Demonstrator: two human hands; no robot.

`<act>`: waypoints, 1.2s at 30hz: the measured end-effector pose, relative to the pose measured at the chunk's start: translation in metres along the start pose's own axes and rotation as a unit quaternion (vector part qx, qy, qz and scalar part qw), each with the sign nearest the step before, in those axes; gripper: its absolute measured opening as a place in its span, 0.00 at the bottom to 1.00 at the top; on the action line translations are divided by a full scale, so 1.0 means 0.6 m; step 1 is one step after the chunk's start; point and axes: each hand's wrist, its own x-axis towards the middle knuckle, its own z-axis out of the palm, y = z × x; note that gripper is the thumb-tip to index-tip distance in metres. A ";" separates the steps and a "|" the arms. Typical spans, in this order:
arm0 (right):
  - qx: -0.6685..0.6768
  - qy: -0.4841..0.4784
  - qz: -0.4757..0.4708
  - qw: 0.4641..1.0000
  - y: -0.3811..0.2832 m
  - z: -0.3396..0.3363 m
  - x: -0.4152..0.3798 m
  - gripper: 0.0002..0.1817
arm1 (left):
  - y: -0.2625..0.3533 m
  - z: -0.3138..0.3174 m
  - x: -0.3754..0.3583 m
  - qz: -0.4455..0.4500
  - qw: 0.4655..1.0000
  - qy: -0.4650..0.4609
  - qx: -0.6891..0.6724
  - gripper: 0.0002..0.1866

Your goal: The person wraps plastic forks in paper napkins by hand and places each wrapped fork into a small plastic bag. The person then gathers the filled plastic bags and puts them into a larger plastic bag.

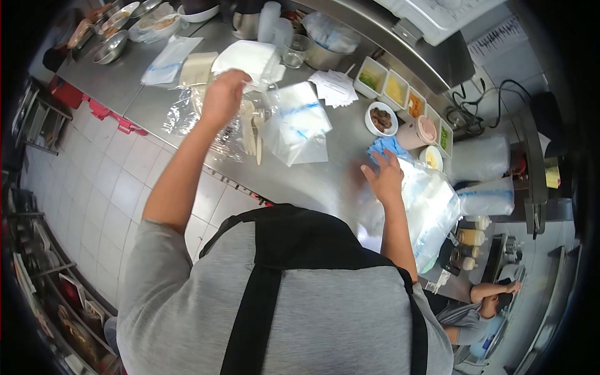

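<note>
My left hand (pixel 224 100) is above the counter, fingers curled together at the lower edge of a stack of white napkins (pixel 247 59). Clear plastic shows by its fingertips, but what they pinch I cannot make out. Below it lie clear wrapping (pixel 187 112) and pale wooden cutlery (pixel 258 128). White plastic bags with blue print (pixel 299 119) are just to the right. My right hand (pixel 385 178) is open, its fingers apart, beside a pile of plastic bags (pixel 428 206). A crumpled blue cloth (pixel 386 147) is just beyond its fingertips.
At the back right are food containers (pixel 395 87), a bowl of dark meat pieces (pixel 381 119) and a pink tub (pixel 417 131). Paper slips (pixel 332 87) and a glass (pixel 295 51) stand behind. Sauce bottles (pixel 472 237) are at right, near another person (pixel 478 315).
</note>
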 end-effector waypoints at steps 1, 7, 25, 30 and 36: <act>0.061 0.084 -0.057 0.993 -0.019 0.001 0.006 0.21 | -0.030 -0.014 0.022 0.006 1.000 -0.008 0.023 0.11; 0.248 0.062 -0.136 0.957 -0.119 0.075 -0.028 0.12 | -0.156 -0.024 0.103 0.140 0.964 -0.210 0.080 0.16; 0.218 0.166 -0.121 0.954 -0.126 0.143 -0.085 0.13 | -0.210 -0.012 0.188 0.030 0.909 -0.412 -0.044 0.12; 0.212 0.164 -0.123 0.956 -0.126 0.142 -0.083 0.14 | -0.214 -0.010 0.188 0.024 0.911 -0.409 -0.041 0.11; 0.208 0.174 -0.120 0.955 -0.128 0.145 -0.086 0.13 | -0.197 -0.011 0.167 0.116 0.920 -0.375 0.024 0.11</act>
